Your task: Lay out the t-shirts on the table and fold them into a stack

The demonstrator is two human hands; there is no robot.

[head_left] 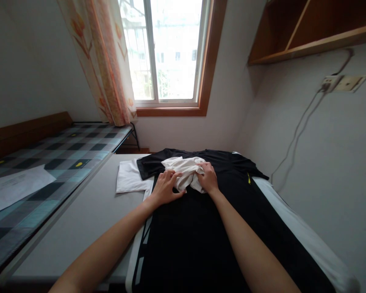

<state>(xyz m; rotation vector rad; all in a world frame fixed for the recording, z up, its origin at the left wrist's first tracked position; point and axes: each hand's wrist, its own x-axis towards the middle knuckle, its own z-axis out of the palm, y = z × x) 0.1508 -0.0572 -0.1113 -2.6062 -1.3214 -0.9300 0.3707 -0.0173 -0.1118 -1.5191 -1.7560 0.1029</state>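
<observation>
A crumpled white cloth (185, 167) lies bunched on the upper part of a black T-shirt (183, 228). My left hand (166, 188) holds the cloth's left side, thumb and fingers curved round its edge. On the opposite side, my right hand (208, 178) grips the cloth with bent fingers; some fingertips are hidden in its folds. The black shirt is spread flat, its collar end toward the window. Beneath it is a white shirt, whose sleeve (130, 178) sticks out at the left and whose side (295, 215) shows at the right.
A grey-white table (79, 219) supports the clothes. Along its left runs a bed with a checked mattress (88, 140), on which white papers (18, 185) lie. A curtain (106, 61) hangs beside the window (173, 53). Cables (297, 130) drop from a wall socket (329, 83) at right.
</observation>
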